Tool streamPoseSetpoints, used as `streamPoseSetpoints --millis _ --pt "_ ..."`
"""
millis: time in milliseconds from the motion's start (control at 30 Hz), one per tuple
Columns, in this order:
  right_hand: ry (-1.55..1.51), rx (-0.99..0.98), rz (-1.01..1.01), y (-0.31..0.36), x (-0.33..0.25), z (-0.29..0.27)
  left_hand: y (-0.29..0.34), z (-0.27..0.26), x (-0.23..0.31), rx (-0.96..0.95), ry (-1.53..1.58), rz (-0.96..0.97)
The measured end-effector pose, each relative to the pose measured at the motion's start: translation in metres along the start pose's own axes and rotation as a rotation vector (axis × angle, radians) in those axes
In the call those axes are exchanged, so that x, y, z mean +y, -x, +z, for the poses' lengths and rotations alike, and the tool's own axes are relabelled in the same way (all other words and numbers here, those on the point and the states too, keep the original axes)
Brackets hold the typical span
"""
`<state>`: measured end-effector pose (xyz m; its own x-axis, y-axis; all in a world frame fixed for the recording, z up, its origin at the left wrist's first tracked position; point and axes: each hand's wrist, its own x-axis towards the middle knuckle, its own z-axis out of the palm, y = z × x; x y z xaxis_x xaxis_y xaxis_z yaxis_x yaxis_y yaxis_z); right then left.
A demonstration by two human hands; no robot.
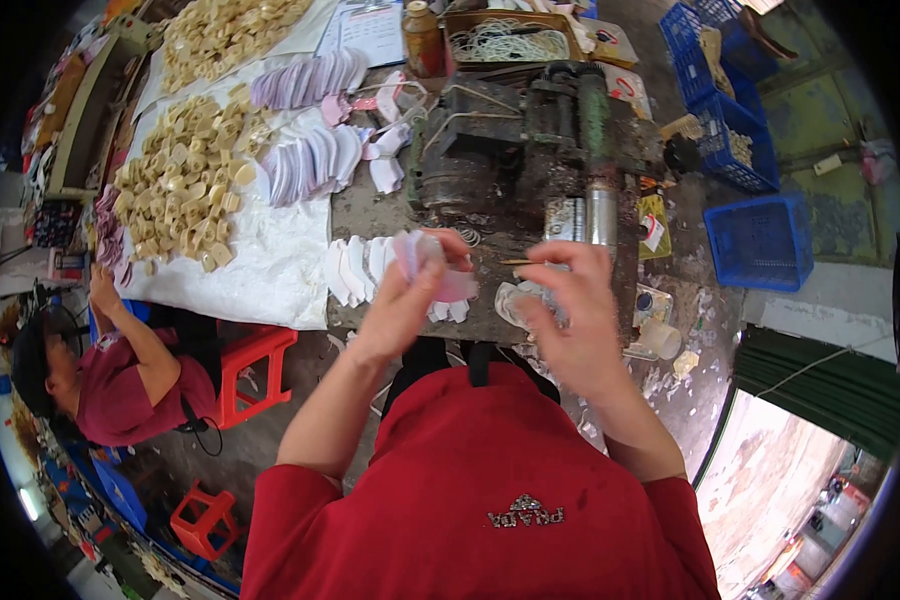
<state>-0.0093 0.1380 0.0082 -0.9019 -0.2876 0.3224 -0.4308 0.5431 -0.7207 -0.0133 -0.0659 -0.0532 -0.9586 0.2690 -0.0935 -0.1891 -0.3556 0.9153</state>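
Observation:
My left hand [407, 305] is closed around a thin, curved pink-and-white cut piece [457, 287], its edges smeared by motion. Beneath it on the bench, a row of white curved cut pieces [358, 268] lies fanned out. To the right, my right hand [570, 305] is blurred, with thumb and fingers apart and no object visible between them. Close by its fingertips is a crumpled whitish bundle [513, 303]. A thin yellowish stick [515, 262] shows near the index finger; whether it touches the hand I cannot tell.
A dark, greasy machine [480, 150] stands on the bench ahead. Fanned lilac pieces [310, 160] and heaped beige parts [180, 180] cover a white sheet [290, 270] leftward. A seated co-worker [120, 375] is at left, beside a red stool [255, 375]. Blue crates [760, 240] stand right.

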Motion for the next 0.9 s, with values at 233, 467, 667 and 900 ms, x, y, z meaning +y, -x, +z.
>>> streamPoseSetpoints --millis 233,467,667,900 --pt "0.202 0.248 -0.082 0.010 0.006 0.027 -0.008 0.080 -0.010 -0.072 0.336 0.167" --pt "-0.045 0.184 0.050 0.010 0.022 -0.011 -0.011 0.078 -0.010 0.050 0.077 0.077" --pt "0.262 0.019 0.341 0.020 0.076 -0.101 -0.012 0.047 -0.016 0.110 -0.555 -0.190" --pt "0.261 -0.258 0.421 0.028 0.080 -0.073 -0.011 0.094 -0.028 -0.182 -0.908 0.158"
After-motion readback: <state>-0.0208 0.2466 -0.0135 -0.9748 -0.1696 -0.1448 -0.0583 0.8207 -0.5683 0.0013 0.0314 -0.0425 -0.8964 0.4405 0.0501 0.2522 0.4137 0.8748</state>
